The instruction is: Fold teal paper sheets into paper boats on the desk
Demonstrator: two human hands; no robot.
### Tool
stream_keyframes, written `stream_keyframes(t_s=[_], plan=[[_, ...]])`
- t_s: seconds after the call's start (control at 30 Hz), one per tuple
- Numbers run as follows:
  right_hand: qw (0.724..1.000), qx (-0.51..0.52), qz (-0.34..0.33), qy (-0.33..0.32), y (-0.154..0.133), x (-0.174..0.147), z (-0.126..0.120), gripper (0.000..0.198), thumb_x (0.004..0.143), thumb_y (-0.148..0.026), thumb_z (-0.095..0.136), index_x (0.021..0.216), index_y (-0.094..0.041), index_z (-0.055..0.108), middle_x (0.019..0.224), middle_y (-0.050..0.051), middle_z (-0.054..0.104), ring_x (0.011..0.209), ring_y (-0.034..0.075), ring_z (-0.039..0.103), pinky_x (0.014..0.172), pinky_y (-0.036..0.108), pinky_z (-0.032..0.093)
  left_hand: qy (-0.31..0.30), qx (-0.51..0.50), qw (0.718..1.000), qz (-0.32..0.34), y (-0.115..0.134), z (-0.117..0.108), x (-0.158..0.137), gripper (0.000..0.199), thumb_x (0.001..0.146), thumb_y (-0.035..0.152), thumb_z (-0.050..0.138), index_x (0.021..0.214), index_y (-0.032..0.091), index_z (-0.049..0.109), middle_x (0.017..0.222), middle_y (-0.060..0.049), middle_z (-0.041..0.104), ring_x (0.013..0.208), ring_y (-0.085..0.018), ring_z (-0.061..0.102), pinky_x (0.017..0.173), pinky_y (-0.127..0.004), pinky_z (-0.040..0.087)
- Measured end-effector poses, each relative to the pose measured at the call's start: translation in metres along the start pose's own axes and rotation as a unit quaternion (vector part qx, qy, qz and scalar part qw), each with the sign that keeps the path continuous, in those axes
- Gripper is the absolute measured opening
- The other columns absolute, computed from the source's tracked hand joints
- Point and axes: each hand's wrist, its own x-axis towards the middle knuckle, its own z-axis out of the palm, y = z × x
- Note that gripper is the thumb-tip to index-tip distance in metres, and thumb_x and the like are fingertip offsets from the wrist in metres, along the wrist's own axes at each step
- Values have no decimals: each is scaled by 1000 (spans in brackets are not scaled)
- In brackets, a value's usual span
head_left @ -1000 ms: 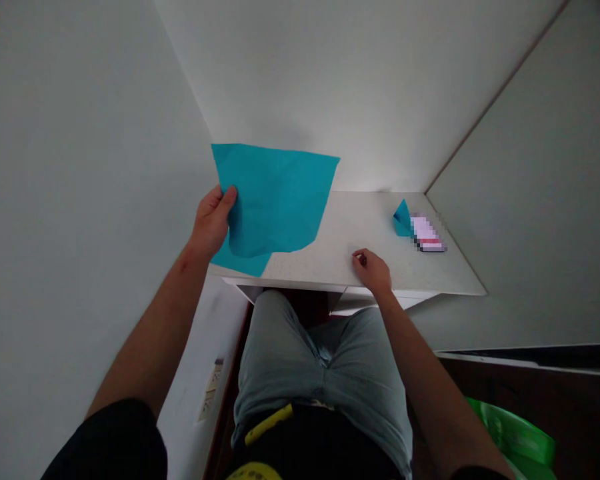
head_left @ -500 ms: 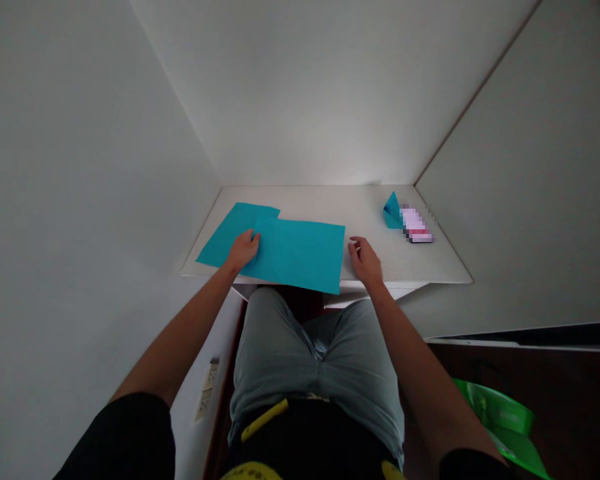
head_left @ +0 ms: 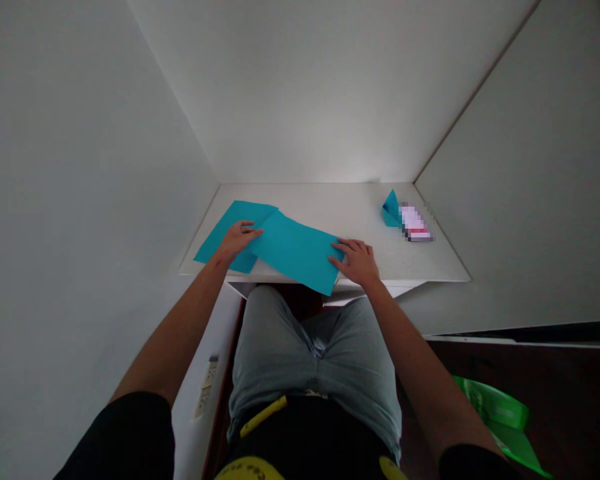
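Note:
A blue sheet of paper (head_left: pixel 297 248) lies askew on the white desk, its near right corner hanging over the front edge. Its left end overlaps a second blue sheet (head_left: pixel 215 239). Over that overlap is my left hand (head_left: pixel 237 239), thumb and fingers apart, with the thumb tip at the top sheet's left edge. My right hand (head_left: pixel 357 260) rests on the right end of the top sheet, fingers spread and thumb on the paper. Whether any fingertips reach under the paper is hidden.
A folded blue paper piece (head_left: pixel 392 211) stands at the desk's right side, against a phone (head_left: pixel 415 223) with a blurred screen. Walls enclose the white desk (head_left: pixel 325 200) at left, back and right. A green plastic object (head_left: pixel 503 407) is low at right.
The top blue sheet has turned clockwise, its right end coming nearer to me. My right hand has moved left onto that end. My left hand has shifted slightly left and away from me.

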Motion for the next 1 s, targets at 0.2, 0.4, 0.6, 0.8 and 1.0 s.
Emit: stream_keyframes(t_s=[0.2,0.4,0.6,0.8,1.0], plan=[[999,-9,22,27,-1,-1,2,48,102,-61,61,135,-29,74,140,12,69,131,37,53,111,56,40,16,-96,995,-37,0,23,-16,70,76,32,95,134,15,60,129,-19,74,109,-28,77,84,-37,66],[998,-14,38,40,-2,-1,1,43,102,-62,61,120,-28,80,118,13,67,117,35,57,105,52,44,10,-108,994,30,-7,73,-36,76,74,19,94,139,17,56,137,-19,73,118,-31,75,104,-48,63],[996,21,66,48,2,2,-2,36,101,-58,65,108,-26,80,107,11,69,111,34,60,101,50,45,-52,-56,992,104,-5,89,-38,44,81,31,86,120,16,71,130,-16,77,122,-35,73,108,-50,59],[986,121,84,83,15,9,0,53,99,-61,62,130,-19,70,118,14,76,104,31,65,99,47,49,-121,-214,962,116,-12,95,-36,59,77,50,89,121,15,73,130,-16,79,117,-33,75,107,-49,61],[954,280,97,43,28,9,3,54,91,-73,66,113,-24,72,100,7,76,86,25,65,81,39,53,-155,-296,938,95,-15,114,-34,76,66,57,97,125,17,73,128,-14,80,111,-32,77,103,-51,63]])
